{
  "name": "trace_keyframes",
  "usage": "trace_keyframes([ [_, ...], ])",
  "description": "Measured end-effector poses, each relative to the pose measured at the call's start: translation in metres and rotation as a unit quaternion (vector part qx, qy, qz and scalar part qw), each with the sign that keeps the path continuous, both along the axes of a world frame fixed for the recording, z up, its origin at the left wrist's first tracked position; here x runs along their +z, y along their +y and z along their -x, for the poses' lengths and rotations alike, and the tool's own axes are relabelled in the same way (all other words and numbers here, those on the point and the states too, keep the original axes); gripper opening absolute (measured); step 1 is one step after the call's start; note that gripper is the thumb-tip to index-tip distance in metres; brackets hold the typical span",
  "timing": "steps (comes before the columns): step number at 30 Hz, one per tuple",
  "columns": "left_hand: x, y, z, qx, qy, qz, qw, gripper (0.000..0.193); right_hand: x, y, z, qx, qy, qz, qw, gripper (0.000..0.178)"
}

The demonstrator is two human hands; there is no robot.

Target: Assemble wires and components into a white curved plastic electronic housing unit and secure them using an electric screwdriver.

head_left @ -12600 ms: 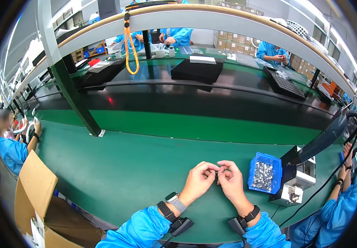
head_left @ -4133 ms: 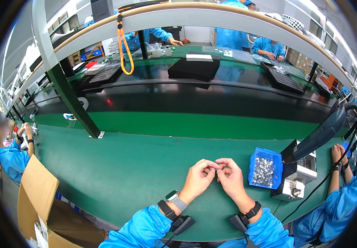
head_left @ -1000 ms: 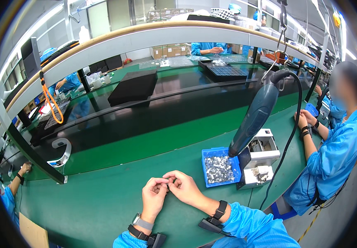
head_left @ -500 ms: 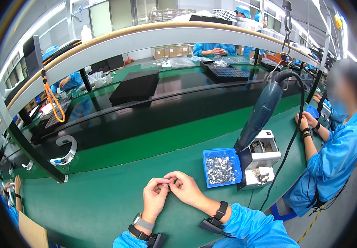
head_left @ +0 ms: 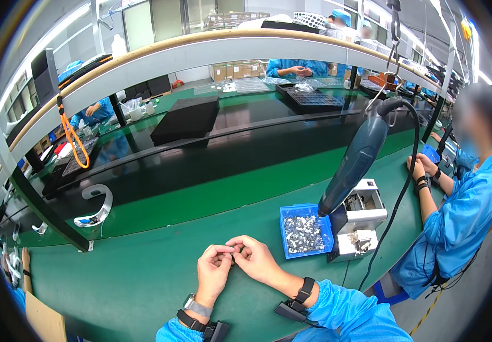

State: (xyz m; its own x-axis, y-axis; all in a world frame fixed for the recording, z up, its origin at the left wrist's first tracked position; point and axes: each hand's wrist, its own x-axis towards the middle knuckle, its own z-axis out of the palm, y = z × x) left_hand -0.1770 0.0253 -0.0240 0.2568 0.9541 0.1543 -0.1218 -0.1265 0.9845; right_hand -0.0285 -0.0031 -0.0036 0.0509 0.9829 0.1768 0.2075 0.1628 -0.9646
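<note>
My left hand (head_left: 214, 271) and my right hand (head_left: 255, 263) meet over the green bench top, fingertips pinched together. A tiny dark piece shows between them; its kind is too small to make out. To the right of my hands stands a blue plastic bin (head_left: 283, 240) with many small black and white parts (head_left: 303, 235) in it. A dark electric screwdriver (head_left: 353, 158) hangs from a chain, its lower end over the bin's back right corner. Beside the bin is a metal screw feeder (head_left: 366, 214).
A white curved piece (head_left: 108, 208) lies on the conveyor belt (head_left: 246, 157) at the left. Farther along are a black foam block (head_left: 186, 119) and a black compartment tray (head_left: 314, 101). An orange loop (head_left: 70, 134) hangs at left. A co-worker (head_left: 457, 205) sits at right.
The hanging screwdriver has swung a little to the left, over the bin's edge. On the belt the white curved piece has shifted right. My hands have hardly moved.
</note>
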Motion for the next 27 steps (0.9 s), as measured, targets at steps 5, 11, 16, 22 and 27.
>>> trace_keyframes([
  [5, 0.0000, 0.0000, -0.0003, 0.000, 0.003, 0.001, 1.000, 0.011, -0.0035, 0.0013, -0.0011, 0.002, -0.008, -0.005, 1.000, 0.029],
  [11, -0.0006, -0.0009, 0.0002, -0.002, -0.004, -0.001, 1.000, 0.012, -0.0027, 0.0005, -0.0003, 0.001, -0.002, -0.003, 1.000, 0.029],
  [16, -0.0027, -0.0010, 0.0004, -0.004, -0.007, -0.002, 1.000, 0.011, -0.0014, -0.0014, -0.0005, 0.001, -0.011, -0.003, 1.000, 0.029],
  [22, -0.0008, -0.0004, 0.0001, 0.000, -0.002, -0.003, 1.000, 0.011, 0.0005, -0.0012, -0.0004, -0.004, -0.010, -0.011, 1.000, 0.029],
  [27, -0.0015, 0.0017, -0.0004, 0.003, 0.007, -0.006, 1.000, 0.011, 0.0000, 0.0012, -0.0011, -0.002, -0.009, -0.015, 1.000, 0.029],
])
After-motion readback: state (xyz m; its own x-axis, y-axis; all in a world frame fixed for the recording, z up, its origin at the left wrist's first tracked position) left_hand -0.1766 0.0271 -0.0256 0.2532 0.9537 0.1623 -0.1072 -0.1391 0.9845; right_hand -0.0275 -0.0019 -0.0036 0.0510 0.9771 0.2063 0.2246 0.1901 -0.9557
